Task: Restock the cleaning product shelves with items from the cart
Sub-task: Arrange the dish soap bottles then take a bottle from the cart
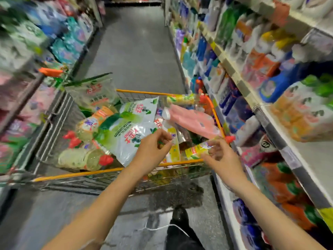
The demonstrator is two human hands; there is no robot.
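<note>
Orange-rimmed wire cart (75, 175) heaped, so most restocking left. Right hand (221, 157) grasps yellow-labelled red-capped plastic bottle (198, 150) at cart's near-right corner; left hand (153, 150): grip unclear, blurred.

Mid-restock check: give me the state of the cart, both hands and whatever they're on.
cart: loaded, goods piled to its rim.
red-capped bottle: tilted near-flat at the cart's right corner, cap on.
right hand: grips the red-capped bottle.
left hand: fingers curled at a yellow packet; grip unclear.
green-white pouch: lying atop the pile.
</note>
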